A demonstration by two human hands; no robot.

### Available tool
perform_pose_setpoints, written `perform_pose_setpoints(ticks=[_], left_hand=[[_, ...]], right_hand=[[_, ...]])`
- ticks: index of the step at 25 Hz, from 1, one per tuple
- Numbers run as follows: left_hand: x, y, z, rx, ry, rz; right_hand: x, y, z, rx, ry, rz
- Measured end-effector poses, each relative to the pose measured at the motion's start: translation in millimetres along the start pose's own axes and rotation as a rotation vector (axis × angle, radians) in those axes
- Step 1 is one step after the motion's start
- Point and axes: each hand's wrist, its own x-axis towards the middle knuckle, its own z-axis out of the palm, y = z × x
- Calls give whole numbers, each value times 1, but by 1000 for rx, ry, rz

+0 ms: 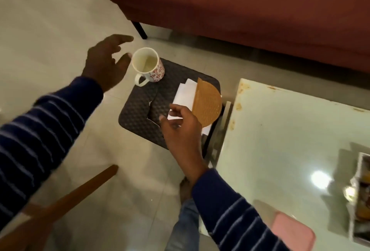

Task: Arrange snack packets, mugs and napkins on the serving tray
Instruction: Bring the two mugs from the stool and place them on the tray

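A white mug [148,66] with red patterns stands upright at the far left corner of a dark textured square surface [138,110]. My left hand [106,64] hovers just left of the mug with fingers spread, holding nothing. White napkins [185,94] lie on the right part of the dark surface, partly under an orange round mat [207,104]. My right hand [180,130] is at the napkins' near corner, and its thumb and forefinger pinch the paper edge.
A pale glass-topped table [280,140] stands right of the dark surface, bearing a white tray [358,200] of blurred items and a pink object [292,230]. A red sofa [240,10] is behind. A wooden chair arm [80,190] is at lower left.
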Motion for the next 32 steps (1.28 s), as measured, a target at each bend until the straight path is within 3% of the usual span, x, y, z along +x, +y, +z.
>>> perform_pose_setpoints(ticks=[3,9,12,18,22,26,28,32], left_hand=[[57,-20,6,-13,-176,-155],[88,-33,50,130,-433,-73],[88,-42,66,168,-415,-25],[74,-36,66,150,-169,-81],[59,6,52,0,-43,-296],[26,80,47,-119,17,-100],[4,125,50,-234,-66,64],[-29,212,73,-425,-428,268]], right_hand=[[41,-5,56,-13,-19,1],[96,3,120,-27,76,19],[115,11,131,-94,70,24],[120,9,122,-88,35,-16],[96,-8,70,-71,65,-144],[80,-23,-32,-171,94,-277],[65,-28,-102,-234,107,-322],[25,-29,-243,-410,101,-383]])
